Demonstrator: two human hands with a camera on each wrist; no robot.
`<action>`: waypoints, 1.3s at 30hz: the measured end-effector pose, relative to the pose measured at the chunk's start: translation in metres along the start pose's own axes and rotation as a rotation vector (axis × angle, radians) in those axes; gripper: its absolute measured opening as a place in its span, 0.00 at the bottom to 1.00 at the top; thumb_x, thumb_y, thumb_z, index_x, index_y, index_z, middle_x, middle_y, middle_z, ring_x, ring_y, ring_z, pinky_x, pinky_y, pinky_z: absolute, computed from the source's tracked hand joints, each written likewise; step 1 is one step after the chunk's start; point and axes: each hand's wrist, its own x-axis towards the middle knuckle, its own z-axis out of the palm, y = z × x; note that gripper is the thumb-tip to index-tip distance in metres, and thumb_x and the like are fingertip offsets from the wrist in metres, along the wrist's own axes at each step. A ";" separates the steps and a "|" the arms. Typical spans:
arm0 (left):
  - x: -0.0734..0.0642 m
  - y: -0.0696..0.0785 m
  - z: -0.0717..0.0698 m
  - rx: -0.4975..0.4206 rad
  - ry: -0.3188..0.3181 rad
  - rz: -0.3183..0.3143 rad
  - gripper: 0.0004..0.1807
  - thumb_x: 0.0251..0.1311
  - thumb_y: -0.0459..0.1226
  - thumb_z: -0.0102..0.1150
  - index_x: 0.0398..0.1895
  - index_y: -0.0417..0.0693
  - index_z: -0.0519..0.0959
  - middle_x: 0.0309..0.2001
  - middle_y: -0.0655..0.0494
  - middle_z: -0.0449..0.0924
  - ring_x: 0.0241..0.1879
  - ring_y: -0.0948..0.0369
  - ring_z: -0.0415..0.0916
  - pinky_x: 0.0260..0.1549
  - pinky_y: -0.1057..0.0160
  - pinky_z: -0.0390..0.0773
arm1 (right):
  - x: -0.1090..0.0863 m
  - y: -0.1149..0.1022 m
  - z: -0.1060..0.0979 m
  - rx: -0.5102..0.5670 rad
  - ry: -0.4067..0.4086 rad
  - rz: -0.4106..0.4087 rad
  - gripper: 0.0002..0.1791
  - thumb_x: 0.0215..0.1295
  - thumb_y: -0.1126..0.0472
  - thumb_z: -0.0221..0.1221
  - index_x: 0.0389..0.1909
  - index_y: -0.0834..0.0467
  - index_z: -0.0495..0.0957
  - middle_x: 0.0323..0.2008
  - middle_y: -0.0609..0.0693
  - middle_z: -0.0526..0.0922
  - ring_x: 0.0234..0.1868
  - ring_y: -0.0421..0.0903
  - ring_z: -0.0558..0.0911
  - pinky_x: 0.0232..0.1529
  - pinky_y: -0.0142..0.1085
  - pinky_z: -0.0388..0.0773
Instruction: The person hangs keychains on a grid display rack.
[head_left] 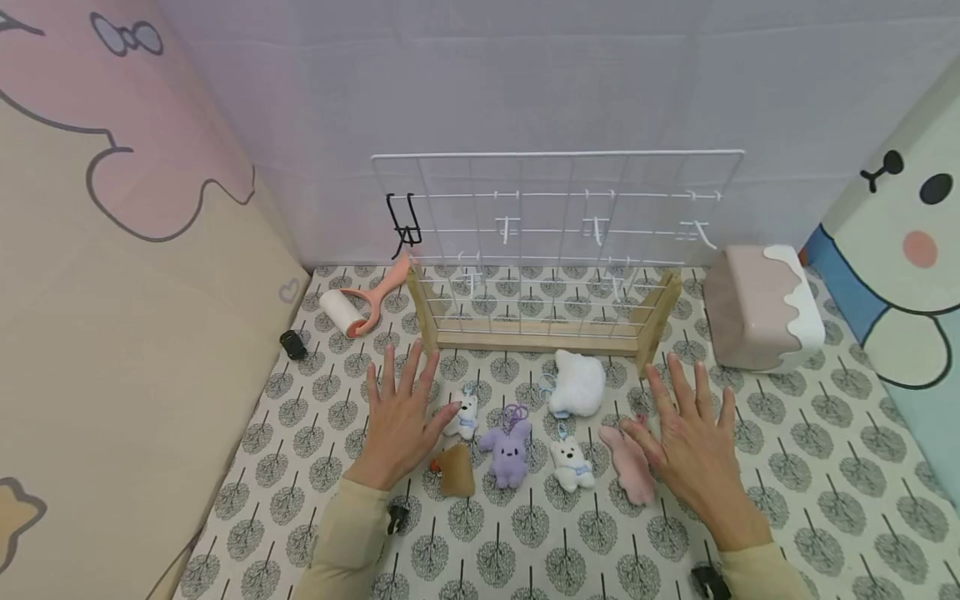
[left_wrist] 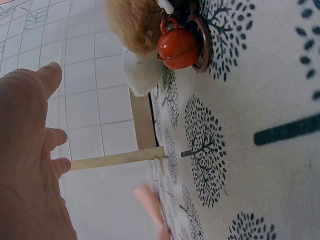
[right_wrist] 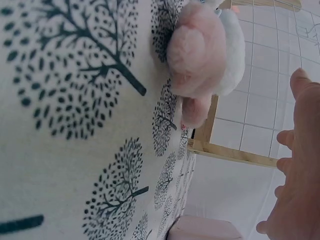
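Note:
My left hand (head_left: 396,425) is spread palm down with nothing in it, beside a small white bear keychain (head_left: 465,415) and a brown plush piece (head_left: 455,470) with a red bell (left_wrist: 179,48). On the other side my right hand (head_left: 693,442) is also spread and holds nothing, close to a pink plush (head_left: 630,467). Between the hands lie a purple bunny keychain (head_left: 509,454), a second white bear keychain (head_left: 572,465) and a larger white plush (head_left: 579,383). Behind them stands a white wire grid rack (head_left: 555,292) in a wooden base (head_left: 536,340).
White hooks (head_left: 596,231) hang on the grid, and a black holder (head_left: 406,225) hangs at its left. A lint roller (head_left: 363,304) and a small black object (head_left: 293,344) lie at the left. A pink and white box (head_left: 757,308) stands at the right.

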 end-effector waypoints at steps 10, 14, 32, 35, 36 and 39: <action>0.003 -0.003 0.004 -0.017 -0.011 -0.014 0.45 0.76 0.58 0.53 0.87 0.50 0.52 0.87 0.45 0.40 0.84 0.42 0.19 0.77 0.29 0.31 | -0.001 -0.001 0.003 0.066 0.008 0.036 0.48 0.78 0.32 0.50 0.85 0.57 0.52 0.86 0.58 0.38 0.85 0.64 0.35 0.78 0.70 0.30; 0.008 -0.007 0.009 -0.093 -0.012 -0.038 0.45 0.76 0.57 0.53 0.87 0.50 0.49 0.87 0.46 0.40 0.84 0.42 0.20 0.77 0.29 0.31 | -0.001 -0.002 0.004 0.100 0.051 0.033 0.48 0.77 0.31 0.52 0.83 0.59 0.55 0.84 0.64 0.47 0.83 0.69 0.45 0.76 0.74 0.42; 0.053 -0.070 0.046 -0.621 0.069 -0.149 0.41 0.79 0.48 0.56 0.87 0.55 0.50 0.74 0.44 0.73 0.75 0.42 0.66 0.75 0.37 0.61 | 0.007 0.006 0.025 0.314 -0.092 0.325 0.27 0.78 0.53 0.59 0.65 0.71 0.77 0.48 0.69 0.82 0.48 0.65 0.83 0.48 0.62 0.80; 0.058 -0.073 0.051 -0.610 0.070 -0.152 0.40 0.78 0.48 0.57 0.87 0.57 0.53 0.72 0.44 0.75 0.75 0.44 0.67 0.75 0.38 0.62 | 0.012 0.009 0.028 0.297 -0.100 0.330 0.28 0.76 0.52 0.61 0.64 0.70 0.78 0.45 0.65 0.81 0.44 0.61 0.82 0.44 0.59 0.80; 0.060 -0.074 0.053 -0.607 0.068 -0.157 0.40 0.78 0.48 0.58 0.87 0.58 0.54 0.72 0.44 0.76 0.75 0.45 0.67 0.76 0.39 0.62 | 0.013 0.010 0.029 0.287 -0.101 0.330 0.27 0.75 0.52 0.61 0.64 0.69 0.79 0.44 0.64 0.81 0.42 0.60 0.82 0.42 0.58 0.80; 0.063 -0.074 0.055 -0.600 0.057 -0.169 0.40 0.77 0.47 0.60 0.86 0.57 0.56 0.72 0.43 0.75 0.75 0.45 0.66 0.76 0.41 0.61 | 0.015 0.013 0.034 0.267 -0.088 0.332 0.25 0.73 0.53 0.64 0.61 0.67 0.81 0.42 0.61 0.81 0.39 0.58 0.81 0.39 0.56 0.79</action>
